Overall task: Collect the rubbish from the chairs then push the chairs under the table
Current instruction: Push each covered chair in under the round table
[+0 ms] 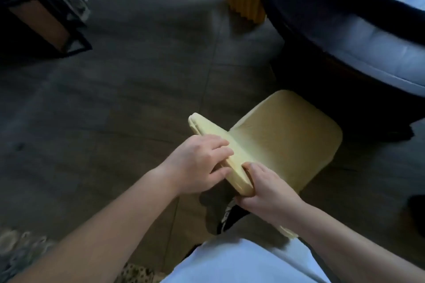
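Chair: yellow upholstered chair (pixel 285 135), centre-right of frame, seat bare of rubbish, front edge just under the table's rim.
Table: round table (pixel 377 57), upper right, up and right of the backrest.
Backrest axis: top edge (pixel 220 145) runs upper left to lower right, square across the push line.
Left hand (pixel 200 163): fingers draped over the top edge, closed on it.
Right hand (pixel 269 188): clamped on the lower-right end.
Nearer hand: right, by judgement.

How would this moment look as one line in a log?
step: push chair | left hand: on chair back | right hand: gripping it | seat: bare | table: ahead
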